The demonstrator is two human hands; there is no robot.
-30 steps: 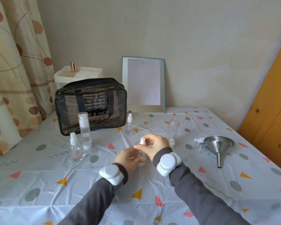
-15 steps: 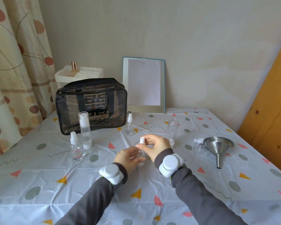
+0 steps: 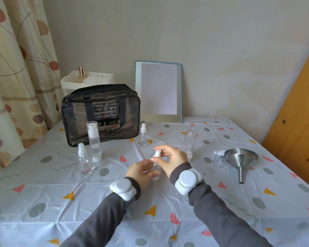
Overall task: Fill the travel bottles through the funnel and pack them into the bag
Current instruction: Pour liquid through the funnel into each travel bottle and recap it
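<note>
At the table's middle my left hand (image 3: 141, 171) grips the clear body of a small spray bottle (image 3: 156, 171), which stands on the cloth. My right hand (image 3: 171, 160) pinches its white spray cap (image 3: 157, 154) from above. A steel funnel (image 3: 240, 160) lies on its side at the right. The clear black-trimmed bag (image 3: 100, 114) stands shut at the back left. In front of it are a tall pump bottle (image 3: 95, 142) and a small spray bottle (image 3: 84, 162). Another spray bottle (image 3: 143, 135) and an uncapped clear bottle (image 3: 191, 143) stand behind my hands.
A clear cap (image 3: 219, 158) lies beside the funnel. A framed sheet (image 3: 159, 90) leans on the wall behind the table. A white organiser (image 3: 86, 81) sits behind the bag, a curtain (image 3: 16, 68) hangs at the left, and a wooden panel (image 3: 296, 113) rises at the right.
Both hands stay on the small bottle; my right fingers have shifted slightly around its cap. Nothing else has moved.
</note>
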